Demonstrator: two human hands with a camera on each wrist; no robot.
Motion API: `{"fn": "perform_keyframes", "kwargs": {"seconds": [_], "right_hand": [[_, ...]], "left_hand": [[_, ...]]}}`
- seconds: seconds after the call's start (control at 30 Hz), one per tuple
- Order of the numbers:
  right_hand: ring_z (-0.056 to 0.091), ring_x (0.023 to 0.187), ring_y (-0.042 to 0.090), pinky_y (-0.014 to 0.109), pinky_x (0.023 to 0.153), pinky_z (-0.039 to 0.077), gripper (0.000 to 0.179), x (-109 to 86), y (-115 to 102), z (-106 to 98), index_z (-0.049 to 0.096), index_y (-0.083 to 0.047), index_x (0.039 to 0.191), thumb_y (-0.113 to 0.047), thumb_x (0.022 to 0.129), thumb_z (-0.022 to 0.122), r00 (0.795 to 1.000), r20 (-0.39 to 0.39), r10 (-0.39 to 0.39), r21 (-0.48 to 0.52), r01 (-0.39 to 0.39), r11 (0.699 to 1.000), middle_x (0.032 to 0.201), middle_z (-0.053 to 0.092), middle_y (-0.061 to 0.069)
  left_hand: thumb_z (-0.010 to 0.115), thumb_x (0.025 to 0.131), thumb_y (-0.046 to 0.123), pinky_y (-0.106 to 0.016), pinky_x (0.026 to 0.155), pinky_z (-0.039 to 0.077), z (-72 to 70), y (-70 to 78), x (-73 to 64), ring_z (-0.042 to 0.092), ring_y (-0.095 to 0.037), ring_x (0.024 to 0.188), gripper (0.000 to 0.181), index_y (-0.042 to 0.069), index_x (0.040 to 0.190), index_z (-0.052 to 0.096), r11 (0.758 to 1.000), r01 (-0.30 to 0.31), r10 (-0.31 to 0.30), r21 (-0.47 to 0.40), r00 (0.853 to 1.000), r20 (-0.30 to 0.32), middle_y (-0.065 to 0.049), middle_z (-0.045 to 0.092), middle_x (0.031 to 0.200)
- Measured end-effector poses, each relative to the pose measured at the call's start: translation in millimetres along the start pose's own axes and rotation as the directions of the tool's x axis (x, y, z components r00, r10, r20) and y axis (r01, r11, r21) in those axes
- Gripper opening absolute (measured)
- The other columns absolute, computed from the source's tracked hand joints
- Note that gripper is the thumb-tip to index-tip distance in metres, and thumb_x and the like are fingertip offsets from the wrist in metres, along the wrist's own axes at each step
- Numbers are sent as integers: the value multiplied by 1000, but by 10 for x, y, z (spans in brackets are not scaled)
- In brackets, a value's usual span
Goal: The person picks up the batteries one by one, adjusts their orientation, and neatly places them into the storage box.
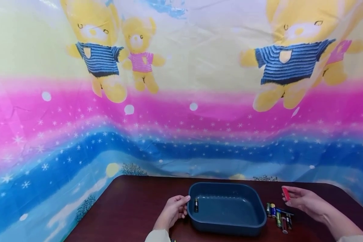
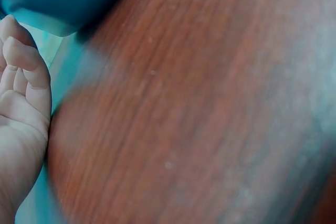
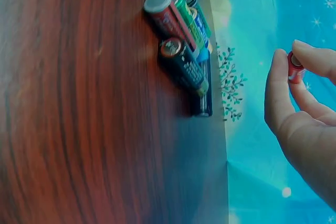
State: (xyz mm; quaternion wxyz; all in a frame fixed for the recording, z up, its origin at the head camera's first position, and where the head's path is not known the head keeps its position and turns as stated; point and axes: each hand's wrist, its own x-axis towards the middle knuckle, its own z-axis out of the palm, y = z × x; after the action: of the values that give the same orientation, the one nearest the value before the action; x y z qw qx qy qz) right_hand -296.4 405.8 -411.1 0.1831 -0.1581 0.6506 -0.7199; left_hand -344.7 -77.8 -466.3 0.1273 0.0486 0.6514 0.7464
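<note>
Above the table's right side, my right hand [image 1: 310, 202] pinches a red battery [image 1: 285, 194] between thumb and fingers. The right wrist view shows the end of that red battery [image 3: 295, 67] at the fingertips. My left hand [image 1: 173, 209] holds the left edge of a dark blue-grey rectangular basin [image 1: 227, 228], its thumb at the rim and its other fingers curled beside the outer wall. One black battery [image 1: 196, 205] stands or leans inside the basin at its left end. Between the basin and my right hand lies a pile of several mixed batteries [image 1: 279, 220].
Everything rests on a dark reddish-brown wooden table [image 1: 133, 205] with rounded far corners. A printed cloth [image 1: 181, 127] with bears and snowflakes hangs behind it. A small dark and yellow object [image 1: 173, 240] shows at the bottom edge beside my left sleeve.
</note>
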Motion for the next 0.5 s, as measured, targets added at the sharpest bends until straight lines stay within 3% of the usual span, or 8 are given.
{"fn": "perform_keyframes", "kwargs": {"seconds": [0.2,0.5], "right_hand": [[59,101,12,40,91,44,45,76,3,86,39,7,132,9,88,50,1000,11,-3,-6,4,1000,113,57,-5],[59,98,11,41,89,45,61,128,-109,160,21,19,135,7,86,55,996,-78,52,-125,-62,990,113,57,0]], "left_hand": [[67,84,36,-20,48,44,-3,-7,-43,49,-9,52,29,7,87,60,1000,-2,2,-5,1000,-7,-1,55,67],[64,86,35,-28,59,52,14,9,-30,54,-11,56,31,5,89,61,1000,8,-8,-10,1000,-3,-3,58,69]]}}
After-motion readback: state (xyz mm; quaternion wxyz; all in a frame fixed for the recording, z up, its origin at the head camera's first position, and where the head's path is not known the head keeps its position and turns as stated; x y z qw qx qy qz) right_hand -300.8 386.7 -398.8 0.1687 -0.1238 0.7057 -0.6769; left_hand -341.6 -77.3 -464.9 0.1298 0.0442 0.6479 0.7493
